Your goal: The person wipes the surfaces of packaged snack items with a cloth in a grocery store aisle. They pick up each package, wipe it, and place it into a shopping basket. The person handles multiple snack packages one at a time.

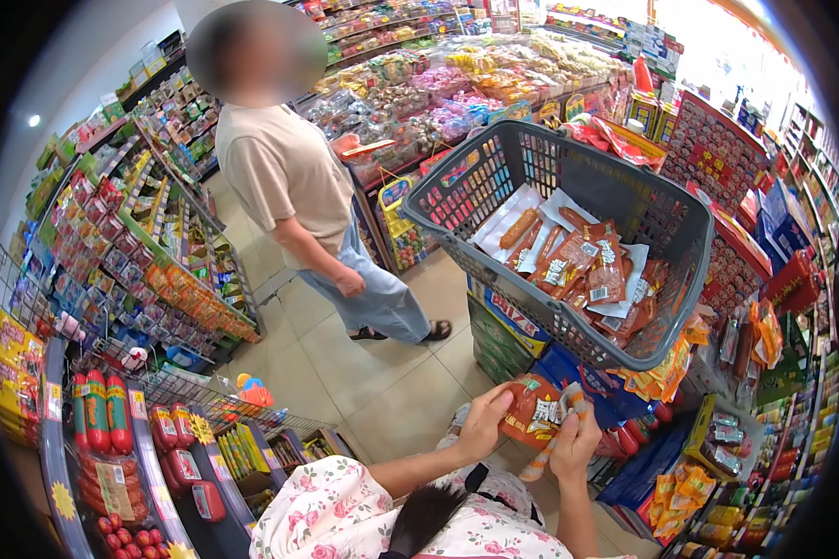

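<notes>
Between my two hands is a reddish-brown plastic snack packet (531, 414) bearing large white printed characters. My left hand (484, 425) grips its left edge. In my right hand (575, 446) is a striped orange, white and grey cloth (537, 464), pressed against the packet's right side. Just beyond them, a dark grey plastic shopping basket (622, 202) sits tilted on top of stacked goods. Inside it lie several similar brown packets (566, 264), some print side up, others showing white backing with sausage-like pieces. The lowest packets are partly hidden by those above.
A person (287, 182) in a beige T-shirt stands across the tiled floor (363, 391), holding a phone-like object. Sausage packs (98, 412) fill a shelf at my lower left. Stacked cartons (503, 335) support the basket, and orange snack packets (682, 497) lie at right.
</notes>
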Demonstrator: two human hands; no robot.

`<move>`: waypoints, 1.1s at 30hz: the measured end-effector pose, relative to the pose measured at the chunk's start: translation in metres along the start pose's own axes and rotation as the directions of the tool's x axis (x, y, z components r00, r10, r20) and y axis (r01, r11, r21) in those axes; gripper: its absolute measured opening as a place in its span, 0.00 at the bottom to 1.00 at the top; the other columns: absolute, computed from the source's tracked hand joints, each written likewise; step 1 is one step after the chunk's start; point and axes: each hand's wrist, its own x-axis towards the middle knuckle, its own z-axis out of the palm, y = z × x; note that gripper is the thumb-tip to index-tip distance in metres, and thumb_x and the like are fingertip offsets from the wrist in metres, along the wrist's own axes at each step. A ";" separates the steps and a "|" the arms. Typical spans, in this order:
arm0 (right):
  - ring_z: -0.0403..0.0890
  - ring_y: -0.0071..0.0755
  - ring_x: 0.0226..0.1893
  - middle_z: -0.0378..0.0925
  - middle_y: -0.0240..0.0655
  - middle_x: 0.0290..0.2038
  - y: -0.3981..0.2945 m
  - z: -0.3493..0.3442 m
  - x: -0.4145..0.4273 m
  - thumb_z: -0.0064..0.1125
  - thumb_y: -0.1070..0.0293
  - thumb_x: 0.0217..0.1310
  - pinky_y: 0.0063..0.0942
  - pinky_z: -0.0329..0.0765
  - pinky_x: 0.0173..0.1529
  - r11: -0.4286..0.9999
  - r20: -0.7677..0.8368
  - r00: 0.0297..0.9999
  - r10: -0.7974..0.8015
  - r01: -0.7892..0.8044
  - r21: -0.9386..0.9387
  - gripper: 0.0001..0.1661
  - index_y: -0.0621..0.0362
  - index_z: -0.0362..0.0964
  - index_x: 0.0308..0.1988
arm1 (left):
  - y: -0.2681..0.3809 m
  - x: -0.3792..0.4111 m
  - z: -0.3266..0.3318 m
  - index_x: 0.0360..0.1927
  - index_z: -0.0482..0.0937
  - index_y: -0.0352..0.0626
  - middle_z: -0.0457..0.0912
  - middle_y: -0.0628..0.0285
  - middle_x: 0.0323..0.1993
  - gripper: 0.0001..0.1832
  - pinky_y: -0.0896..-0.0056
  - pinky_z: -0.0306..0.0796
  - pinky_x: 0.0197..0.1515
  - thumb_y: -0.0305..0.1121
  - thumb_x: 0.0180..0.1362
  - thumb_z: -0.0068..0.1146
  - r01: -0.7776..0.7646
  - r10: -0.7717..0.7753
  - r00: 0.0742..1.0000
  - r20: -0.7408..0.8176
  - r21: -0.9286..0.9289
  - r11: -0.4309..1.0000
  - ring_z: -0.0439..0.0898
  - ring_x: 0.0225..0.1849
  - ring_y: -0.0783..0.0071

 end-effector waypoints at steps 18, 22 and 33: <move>0.70 0.23 0.46 0.71 0.35 0.47 0.003 -0.033 0.004 0.45 0.54 0.64 0.23 0.66 0.52 0.586 0.023 0.890 0.456 -0.320 0.744 0.28 0.65 0.60 0.54 | 0.005 0.006 0.012 0.47 0.70 0.40 0.74 0.67 0.36 0.12 0.73 0.73 0.41 0.28 0.60 0.48 -0.053 0.003 0.967 -0.257 -0.192 0.980 0.75 0.38 0.76; 0.73 0.24 0.44 0.73 0.35 0.46 -0.004 -0.039 -0.017 0.53 0.66 0.60 0.26 0.69 0.50 0.638 0.134 0.934 0.331 -0.326 0.698 0.22 0.64 0.62 0.52 | 0.003 0.012 -0.001 0.49 0.69 0.39 0.75 0.63 0.40 0.16 0.72 0.72 0.45 0.22 0.57 0.50 -0.098 0.104 0.993 0.053 -0.109 0.989 0.76 0.41 0.76; 0.76 0.24 0.40 0.76 0.35 0.40 -0.040 -0.081 0.008 0.60 0.74 0.52 0.24 0.72 0.47 0.739 -0.114 0.929 0.353 -0.202 0.643 0.21 0.65 0.67 0.47 | 0.072 0.070 0.009 0.41 0.75 0.30 0.77 0.48 0.42 0.12 0.72 0.75 0.41 0.25 0.54 0.55 -0.425 0.136 0.783 0.607 0.362 0.830 0.79 0.39 0.66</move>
